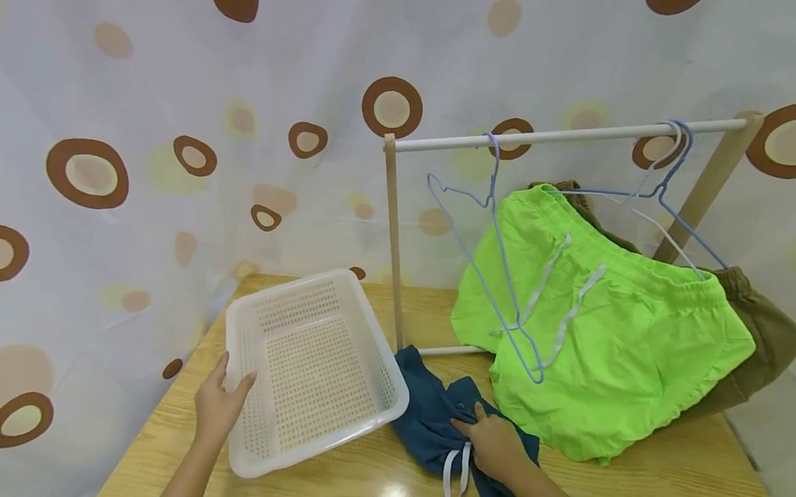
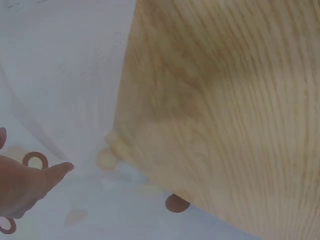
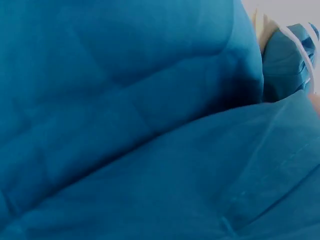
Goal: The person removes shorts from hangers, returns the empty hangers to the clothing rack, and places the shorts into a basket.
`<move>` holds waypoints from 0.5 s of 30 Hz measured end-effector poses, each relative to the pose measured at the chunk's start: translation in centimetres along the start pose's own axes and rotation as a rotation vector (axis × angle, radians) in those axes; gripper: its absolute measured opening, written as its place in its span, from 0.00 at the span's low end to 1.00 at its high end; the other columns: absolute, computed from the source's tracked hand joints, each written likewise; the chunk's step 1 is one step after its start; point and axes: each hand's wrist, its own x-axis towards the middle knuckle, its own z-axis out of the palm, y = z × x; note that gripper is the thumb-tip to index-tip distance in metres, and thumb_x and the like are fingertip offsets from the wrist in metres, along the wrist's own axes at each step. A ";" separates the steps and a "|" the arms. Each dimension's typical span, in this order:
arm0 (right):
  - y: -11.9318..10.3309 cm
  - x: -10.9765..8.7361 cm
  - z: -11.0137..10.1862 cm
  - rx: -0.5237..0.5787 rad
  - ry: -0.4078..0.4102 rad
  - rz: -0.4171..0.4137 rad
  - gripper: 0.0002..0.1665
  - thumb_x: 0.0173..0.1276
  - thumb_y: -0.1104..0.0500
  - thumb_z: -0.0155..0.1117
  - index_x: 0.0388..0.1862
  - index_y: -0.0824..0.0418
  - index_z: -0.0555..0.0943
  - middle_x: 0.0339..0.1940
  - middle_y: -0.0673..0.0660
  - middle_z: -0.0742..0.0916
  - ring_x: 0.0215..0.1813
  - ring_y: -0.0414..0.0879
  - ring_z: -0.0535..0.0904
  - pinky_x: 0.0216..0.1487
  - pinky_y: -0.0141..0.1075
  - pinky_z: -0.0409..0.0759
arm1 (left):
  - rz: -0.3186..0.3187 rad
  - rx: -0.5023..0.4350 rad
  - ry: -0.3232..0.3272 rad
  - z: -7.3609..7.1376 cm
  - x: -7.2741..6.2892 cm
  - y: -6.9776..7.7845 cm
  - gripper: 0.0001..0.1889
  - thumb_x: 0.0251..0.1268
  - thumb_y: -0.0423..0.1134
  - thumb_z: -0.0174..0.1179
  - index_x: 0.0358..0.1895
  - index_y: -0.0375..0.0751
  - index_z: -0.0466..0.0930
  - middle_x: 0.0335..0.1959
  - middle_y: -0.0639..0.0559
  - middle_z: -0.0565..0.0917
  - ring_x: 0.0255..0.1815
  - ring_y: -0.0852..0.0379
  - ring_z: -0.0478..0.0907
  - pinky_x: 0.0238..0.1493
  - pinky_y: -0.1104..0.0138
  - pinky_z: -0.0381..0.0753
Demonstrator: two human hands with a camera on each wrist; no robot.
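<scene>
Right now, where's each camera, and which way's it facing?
Head: on the head, facing forward and down at the basket, blue garment, left hand and right hand.
Left wrist: on that wrist, facing table; left hand partly shows.
Right wrist: on that wrist, facing blue garment; skin sliver shows.
Head and right wrist share blue garment.

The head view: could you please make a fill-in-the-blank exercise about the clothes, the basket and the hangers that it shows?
1. The floor of the white basket at the left grip is full of small ____.
2. The dark blue garment under the right grip has ____ drawstrings.
3. Of the hanging clothes, the bright green shorts are ____ the brown garment.
4. The leftmost hanger holds ____ clothes.

Missing words: holes; white; in front of; no.
</scene>
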 end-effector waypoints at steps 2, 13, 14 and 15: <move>-0.2 -0.1 0.0 -0.081 0.001 -0.018 0.23 0.56 0.64 0.65 0.51 0.47 0.82 0.52 0.70 0.81 0.39 0.55 0.80 0.27 0.38 0.81 | -0.039 -0.014 -0.032 -0.1 0.0 -0.6 0.36 0.66 0.36 0.55 0.69 0.23 0.47 0.68 0.26 0.52 0.68 0.27 0.51 0.64 0.42 0.59; -1.0 0.1 -0.1 -0.148 0.042 0.018 0.23 0.53 0.67 0.68 0.49 0.51 0.83 0.45 0.69 0.82 0.38 0.56 0.81 0.31 0.42 0.83 | -0.212 -0.156 -0.060 0.5 0.0 -2.4 0.35 0.67 0.33 0.50 0.69 0.25 0.40 0.72 0.31 0.43 0.70 0.32 0.48 0.68 0.50 0.58; -1.0 0.1 -0.1 -0.094 0.025 0.034 0.23 0.53 0.68 0.67 0.50 0.53 0.83 0.47 0.71 0.81 0.38 0.58 0.81 0.32 0.44 0.83 | -0.229 -0.167 -0.066 0.5 0.0 -2.4 0.35 0.67 0.33 0.50 0.69 0.25 0.40 0.72 0.31 0.44 0.70 0.32 0.50 0.67 0.50 0.60; -0.9 0.2 -0.1 -0.036 0.013 0.048 0.24 0.54 0.70 0.66 0.50 0.54 0.82 0.48 0.73 0.80 0.39 0.60 0.81 0.33 0.46 0.83 | -0.247 -0.180 -0.070 0.5 0.0 -2.5 0.35 0.67 0.32 0.49 0.69 0.26 0.39 0.71 0.30 0.45 0.70 0.32 0.51 0.67 0.50 0.61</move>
